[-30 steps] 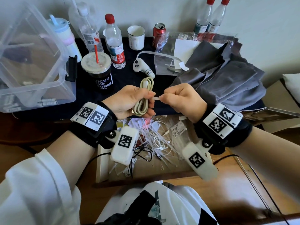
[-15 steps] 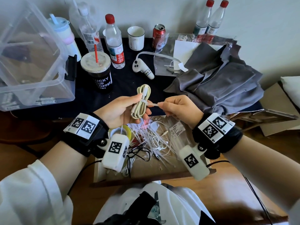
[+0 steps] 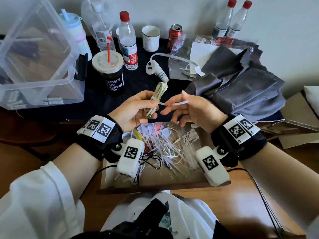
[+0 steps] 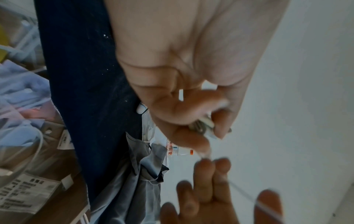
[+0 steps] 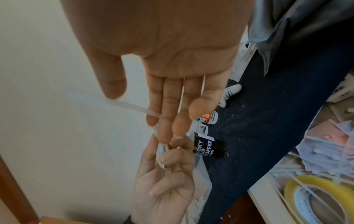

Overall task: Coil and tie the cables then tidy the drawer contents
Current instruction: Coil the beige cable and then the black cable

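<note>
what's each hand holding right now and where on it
The left hand grips the coiled beige cable around its lower half. The right hand is open; the white zip tie crosses its fingers.

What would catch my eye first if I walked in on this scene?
Probably the two hands raised over the open drawer: the left hand grips a coiled beige cable, and a white zip tie around it sticks out across the spread fingers of the right hand. Below, the drawer is a tangle of loose ties and white cords.

Your beige coiled cable [image 3: 158, 98] stands upright above the open drawer [image 3: 174, 179], a white zip tie [image 3: 174, 103] cinched around its middle, tail sticking out sideways.
</note>
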The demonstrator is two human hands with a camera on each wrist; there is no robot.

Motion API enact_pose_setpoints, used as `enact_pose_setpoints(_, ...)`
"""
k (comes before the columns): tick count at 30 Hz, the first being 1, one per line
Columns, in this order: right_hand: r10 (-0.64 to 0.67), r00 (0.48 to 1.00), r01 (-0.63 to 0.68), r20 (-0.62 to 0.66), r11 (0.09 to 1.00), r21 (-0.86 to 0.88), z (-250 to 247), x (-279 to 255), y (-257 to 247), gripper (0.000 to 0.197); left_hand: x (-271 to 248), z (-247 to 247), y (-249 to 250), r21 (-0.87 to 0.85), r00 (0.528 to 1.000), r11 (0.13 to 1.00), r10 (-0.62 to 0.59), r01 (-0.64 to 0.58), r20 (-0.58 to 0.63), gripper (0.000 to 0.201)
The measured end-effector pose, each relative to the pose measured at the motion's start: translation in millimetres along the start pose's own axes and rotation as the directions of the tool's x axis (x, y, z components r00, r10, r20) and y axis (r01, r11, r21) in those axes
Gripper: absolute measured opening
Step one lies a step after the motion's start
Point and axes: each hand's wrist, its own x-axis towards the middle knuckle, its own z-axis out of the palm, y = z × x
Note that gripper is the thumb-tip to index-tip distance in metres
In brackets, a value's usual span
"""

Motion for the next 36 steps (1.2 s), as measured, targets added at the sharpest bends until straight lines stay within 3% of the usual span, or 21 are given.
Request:
enact_pose_setpoints(3, -0.085, 0.995, 0.086, 0.052, 0.996, -0.001, 1.0, 0.1, 5.7, 0.059, 2.6, 3.4, 0.2, -0.022, 1.000, 1.000, 0.012, -0.012, 0.000, 0.014)
enact_pose_setpoints(7, -0.215, 0.976, 0.215, 0.017, 0.977, -0.003, 4.8, -1.2, 7.3, 0.043, 6.1, 9.1, -0.4, -0.005, 0.999, 0.999, 0.051, -0.051, -0.008, 0.014)
enact_pose_setpoints(12, -0.304, 0.930, 0.287, -0.205, 0.951, -0.112, 5.2, 2.7, 5.9, 0.017, 8.7, 11.9, -2.4, 0.020, 0.998, 0.998, 0.051, -0.052, 0.021, 0.017)
enact_pose_setpoints(16, -0.263, 0.921, 0.251, -0.287, 0.965, -0.076, 3.8, 3.1, 5.7, 0.022, 9.3, 15.4, -4.9, 0.098, 0.997, 0.994, 0.045, -0.051, 0.057, 0.019)
enact_pose_setpoints(20, -0.237, 0.905, 0.238, -0.354, 0.970, -0.041, 1.2, 1.3, 2.9, 0.019, 10.4, 16.1, -4.4, 0.032, 0.996, 0.999, 0.010, -0.013, 0.090, 0.034)
enact_pose_setpoints(27, -0.262, 0.872, 0.269, -0.415, 0.962, -0.041, -1.4, 2.3, -1.6, 0.017, 11.5, 15.1, -4.7, 0.032, 0.989, 0.998, 0.051, -0.056, 0.141, 0.037)
enact_pose_setpoints(36, -0.274, 0.863, 0.221, -0.425, 0.960, -0.171, 3.2, 2.3, -1.5, 0.029, 18.1, 17.4, -3.2, -0.026, 0.999, 0.999, 0.044, -0.044, -0.001, 0.026)
